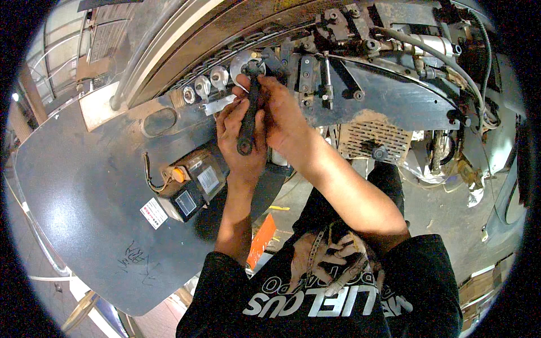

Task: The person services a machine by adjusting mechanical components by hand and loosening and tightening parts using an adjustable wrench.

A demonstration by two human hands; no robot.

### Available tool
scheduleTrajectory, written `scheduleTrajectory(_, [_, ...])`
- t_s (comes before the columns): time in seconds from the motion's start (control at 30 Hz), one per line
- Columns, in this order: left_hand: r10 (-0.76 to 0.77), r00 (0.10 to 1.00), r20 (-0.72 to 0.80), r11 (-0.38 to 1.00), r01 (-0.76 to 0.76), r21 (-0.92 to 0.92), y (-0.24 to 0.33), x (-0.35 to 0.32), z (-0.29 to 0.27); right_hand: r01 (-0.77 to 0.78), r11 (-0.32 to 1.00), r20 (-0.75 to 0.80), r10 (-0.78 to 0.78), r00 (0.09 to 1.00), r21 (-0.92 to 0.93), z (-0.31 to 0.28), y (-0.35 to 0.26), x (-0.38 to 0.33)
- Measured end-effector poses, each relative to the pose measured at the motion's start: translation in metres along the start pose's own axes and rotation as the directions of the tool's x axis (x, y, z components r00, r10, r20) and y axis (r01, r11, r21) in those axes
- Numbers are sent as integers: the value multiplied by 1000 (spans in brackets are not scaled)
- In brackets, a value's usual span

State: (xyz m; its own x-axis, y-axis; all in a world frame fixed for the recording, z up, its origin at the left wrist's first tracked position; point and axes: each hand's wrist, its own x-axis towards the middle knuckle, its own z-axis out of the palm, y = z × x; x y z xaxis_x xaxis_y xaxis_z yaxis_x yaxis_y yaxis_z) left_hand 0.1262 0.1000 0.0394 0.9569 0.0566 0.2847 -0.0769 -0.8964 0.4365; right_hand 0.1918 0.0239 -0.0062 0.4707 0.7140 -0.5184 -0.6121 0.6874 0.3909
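Both hands, left hand (239, 135) and right hand (282, 110), grip a dark wrench (248, 115) just above the motor box (191, 183).

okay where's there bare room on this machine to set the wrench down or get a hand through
The grey metal panel is bare left of the black control box, down to the small sticker and scribble. It is crowded along the row of round fittings, where the left hand and right hand hold the black wrench, and among brackets and hoses to the right.
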Motion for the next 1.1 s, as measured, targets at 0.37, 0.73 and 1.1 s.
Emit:
scheduleTrajectory(0.37, [-56,998,-26,998,56,-20,-4,-4,3,-22,1000,2,22,1000,-10,-1,-1,2])
scheduleTrajectory(0.73, [-53,997,-48,997,50,-61,-3,-4,0,-52,999,-51,53,997,7,11,-2,-7])
scheduleTrajectory(1.1, [-65,998,-19,998,65,5,4,-2,-1,-125,986,202,101,974,112,-15,-6,5])
